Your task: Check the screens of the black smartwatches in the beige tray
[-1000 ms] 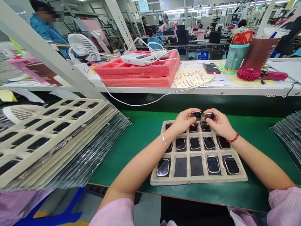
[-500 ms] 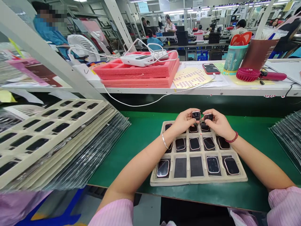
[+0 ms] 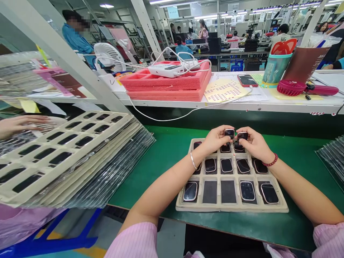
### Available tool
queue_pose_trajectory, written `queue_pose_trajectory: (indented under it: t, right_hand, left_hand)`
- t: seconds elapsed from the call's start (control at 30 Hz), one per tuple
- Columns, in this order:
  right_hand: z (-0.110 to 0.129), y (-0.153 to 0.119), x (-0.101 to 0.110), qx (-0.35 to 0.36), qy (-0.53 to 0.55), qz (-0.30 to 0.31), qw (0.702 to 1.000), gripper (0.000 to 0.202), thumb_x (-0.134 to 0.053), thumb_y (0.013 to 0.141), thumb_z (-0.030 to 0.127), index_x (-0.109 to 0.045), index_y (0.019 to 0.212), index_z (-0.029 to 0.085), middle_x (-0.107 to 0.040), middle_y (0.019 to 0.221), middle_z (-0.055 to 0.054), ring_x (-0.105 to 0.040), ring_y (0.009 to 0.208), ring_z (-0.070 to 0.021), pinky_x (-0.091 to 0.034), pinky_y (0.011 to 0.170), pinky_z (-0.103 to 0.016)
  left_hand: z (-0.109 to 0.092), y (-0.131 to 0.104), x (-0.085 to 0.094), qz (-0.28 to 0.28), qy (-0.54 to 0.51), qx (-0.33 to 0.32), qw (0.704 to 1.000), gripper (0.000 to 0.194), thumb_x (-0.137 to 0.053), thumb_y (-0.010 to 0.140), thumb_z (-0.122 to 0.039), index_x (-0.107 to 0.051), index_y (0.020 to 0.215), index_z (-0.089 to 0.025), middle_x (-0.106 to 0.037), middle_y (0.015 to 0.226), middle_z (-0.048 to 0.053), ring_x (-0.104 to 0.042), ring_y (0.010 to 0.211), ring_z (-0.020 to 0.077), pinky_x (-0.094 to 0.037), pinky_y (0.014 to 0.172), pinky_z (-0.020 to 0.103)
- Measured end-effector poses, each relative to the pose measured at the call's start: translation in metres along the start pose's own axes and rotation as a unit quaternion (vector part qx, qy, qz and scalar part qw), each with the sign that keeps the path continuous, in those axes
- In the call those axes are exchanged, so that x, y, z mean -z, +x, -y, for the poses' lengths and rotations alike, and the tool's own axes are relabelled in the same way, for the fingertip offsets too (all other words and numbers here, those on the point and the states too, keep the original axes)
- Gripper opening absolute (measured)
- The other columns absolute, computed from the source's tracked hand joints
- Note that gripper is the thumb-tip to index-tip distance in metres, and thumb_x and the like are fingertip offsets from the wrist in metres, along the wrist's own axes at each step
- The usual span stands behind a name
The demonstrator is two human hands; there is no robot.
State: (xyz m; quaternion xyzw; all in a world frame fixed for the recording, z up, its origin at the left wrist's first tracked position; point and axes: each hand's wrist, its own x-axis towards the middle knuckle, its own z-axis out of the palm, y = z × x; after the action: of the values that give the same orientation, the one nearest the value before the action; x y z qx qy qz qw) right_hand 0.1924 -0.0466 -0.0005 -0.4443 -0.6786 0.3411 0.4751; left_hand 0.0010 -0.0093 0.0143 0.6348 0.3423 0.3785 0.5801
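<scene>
Over the back row of a cream compartment tray (image 3: 212,208), my left hand (image 3: 217,138) pinches a smartwatch body (image 3: 229,133) with its dark screen facing me. Just to its right, my right hand (image 3: 254,143) grips a second smartwatch body (image 3: 242,135) between thumb and fingers. Both are held upright, close together. More watch bodies with light frames lie in the tray, one (image 3: 247,190) in the front row. Two front compartments show only dark lining. My hands hide part of the back row.
At left rises a tall stack of trays (image 3: 67,139), its top one holding dark pieces. Another person's hand (image 3: 21,125) reaches behind it. Clear plastic trays (image 3: 333,157) stand at right. A white shelf (image 3: 172,104) carries pink foam (image 3: 166,94), a phone (image 3: 247,80) and a magenta handheld fan (image 3: 291,87).
The view has shifted left, so most things sit further right. Another person's hand has come into view at the left. My hands still hold the two watch bodies.
</scene>
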Motion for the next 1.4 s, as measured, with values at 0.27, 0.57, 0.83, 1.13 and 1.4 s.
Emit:
queue_pose_trajectory:
  t: [0.27, 0.57, 0.83, 1.13, 1.4]
  right_hand:
    - [-0.0013, -0.0008, -0.0001, -0.006, -0.006, 0.011, 1.000, 0.027, -0.060, 0.081, 0.018, -0.062, 0.107, 0.023, -0.071, 0.101, -0.006, -0.069, 0.086, -0.0232, -0.059, 0.074, -0.038]
    - [-0.0009, -0.0008, 0.0002, -0.004, -0.023, 0.014, 1.000, 0.028, -0.060, 0.080, 0.019, -0.062, 0.108, 0.021, -0.071, 0.101, -0.006, -0.069, 0.089, -0.0221, -0.057, 0.080, -0.037]
    - [-0.0011, -0.0012, -0.0002, -0.007, -0.021, 0.015, 1.000, 0.028, -0.060, 0.080, 0.020, -0.062, 0.108, 0.021, -0.071, 0.101, -0.006, -0.069, 0.089, -0.0220, -0.057, 0.080, -0.037]
    - [0.0007, -0.0009, -0.0004, 0.003, -0.027, 0.003, 1.000, 0.025, -0.059, 0.081, 0.022, -0.063, 0.106, 0.019, -0.072, 0.098, -0.007, -0.069, 0.086, -0.0215, -0.056, 0.075, -0.035]
    - [0.0003, -0.0009, -0.0002, 0.001, -0.054, -0.001, 0.999, 0.031, -0.058, 0.076, 0.017, -0.063, 0.106, 0.021, -0.074, 0.097, -0.005, -0.070, 0.082, -0.0202, -0.056, 0.071, -0.032]
  left_hand:
    - [-0.0006, 0.0001, 0.0008, 0.000, -0.021, -0.010, 1.000, 0.043, -0.062, 0.070, -0.008, -0.062, 0.112, -0.014, -0.071, 0.093, 0.006, -0.071, 0.076, 0.0152, -0.052, 0.065, 0.022]
    - [-0.0018, 0.0002, 0.0004, -0.007, 0.002, -0.005, 1.000, 0.043, -0.056, 0.072, -0.007, -0.062, 0.115, -0.012, -0.070, 0.096, 0.007, -0.072, 0.076, 0.0154, -0.048, 0.057, 0.018]
    - [-0.0037, -0.0020, -0.0012, -0.010, -0.006, 0.008, 1.000, 0.049, -0.055, 0.067, -0.005, -0.061, 0.114, -0.013, -0.071, 0.096, 0.007, -0.072, 0.078, 0.0158, -0.049, 0.059, 0.018]
    - [-0.0017, -0.0023, 0.0002, -0.009, 0.010, 0.002, 1.000, 0.045, -0.056, 0.070, -0.009, -0.062, 0.115, -0.014, -0.071, 0.094, 0.007, -0.071, 0.077, 0.0162, -0.047, 0.055, 0.018]
    - [-0.0004, -0.0004, -0.0004, -0.007, -0.015, 0.012, 1.000, 0.050, -0.056, 0.064, -0.005, -0.060, 0.113, -0.014, -0.071, 0.091, 0.004, -0.071, 0.078, 0.0156, -0.048, 0.058, 0.018]
